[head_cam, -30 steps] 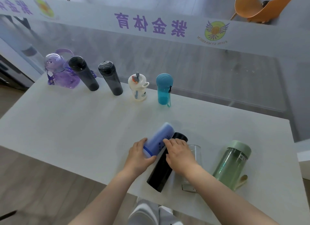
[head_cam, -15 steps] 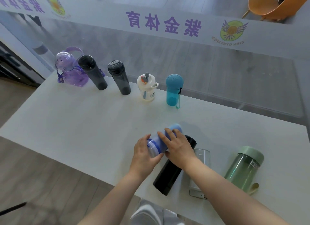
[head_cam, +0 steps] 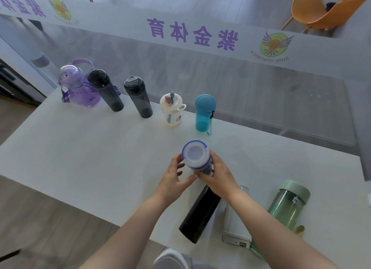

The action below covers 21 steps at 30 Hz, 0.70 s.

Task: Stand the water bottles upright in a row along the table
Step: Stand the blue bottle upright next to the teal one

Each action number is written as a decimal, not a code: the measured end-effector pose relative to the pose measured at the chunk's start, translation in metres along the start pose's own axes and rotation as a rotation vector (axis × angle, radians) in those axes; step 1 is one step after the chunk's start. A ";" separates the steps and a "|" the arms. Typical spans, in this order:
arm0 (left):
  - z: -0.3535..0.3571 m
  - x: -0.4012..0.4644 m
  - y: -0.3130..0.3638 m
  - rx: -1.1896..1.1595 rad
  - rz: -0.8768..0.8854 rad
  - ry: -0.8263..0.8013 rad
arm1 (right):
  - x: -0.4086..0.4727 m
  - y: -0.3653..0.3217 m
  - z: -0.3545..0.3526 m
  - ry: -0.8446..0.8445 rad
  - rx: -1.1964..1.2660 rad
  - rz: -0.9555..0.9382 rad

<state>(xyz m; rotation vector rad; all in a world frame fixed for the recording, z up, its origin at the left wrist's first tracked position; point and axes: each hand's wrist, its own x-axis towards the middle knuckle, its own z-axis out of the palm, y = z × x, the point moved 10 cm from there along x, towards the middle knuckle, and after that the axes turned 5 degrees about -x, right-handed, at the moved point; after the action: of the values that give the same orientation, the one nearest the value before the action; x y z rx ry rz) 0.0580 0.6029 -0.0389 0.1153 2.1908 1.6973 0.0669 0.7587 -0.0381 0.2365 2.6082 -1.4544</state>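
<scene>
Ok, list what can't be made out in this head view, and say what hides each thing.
- Blue bottle: its body and base, hidden behind its own cap and both hands' grip, left hand, right hand.
- Black bottle: its top end, under the right hand.
- Clear bottle: its middle, crossed by the right forearm.
- Green bottle: label print too small to read.
- Purple bottle: partly behind the dark bottle.

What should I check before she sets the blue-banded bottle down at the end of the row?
1. Grip: left hand and right hand both clasp the lavender bottle: ok.
2. Bottle upright, cap up: ok.
3. Bare table right of the teal bottle: ok.
4. Row standing: ok.
5. Cap tight: cannot tell.
6. Black bottle near the wrists, lying flat: not ok, may roll.
</scene>
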 end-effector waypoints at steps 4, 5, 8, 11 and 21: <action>0.021 0.023 0.007 -0.078 -0.043 -0.086 | 0.006 0.014 -0.009 0.000 0.212 0.115; 0.025 0.028 0.008 -0.091 -0.048 -0.109 | 0.007 0.017 -0.013 0.019 0.224 0.135; 0.041 0.044 0.015 -0.101 -0.048 -0.173 | 0.012 0.024 -0.029 0.096 0.205 0.160; 0.056 0.062 0.021 -0.087 -0.037 -0.202 | 0.019 0.032 -0.046 0.167 0.218 0.180; 0.098 0.113 0.029 -0.043 -0.084 -0.287 | 0.054 0.056 -0.090 0.324 0.241 0.205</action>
<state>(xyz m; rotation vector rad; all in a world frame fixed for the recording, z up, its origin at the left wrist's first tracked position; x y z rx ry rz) -0.0189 0.7334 -0.0581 0.2363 1.9213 1.5733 0.0210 0.8681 -0.0485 0.8052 2.5349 -1.7774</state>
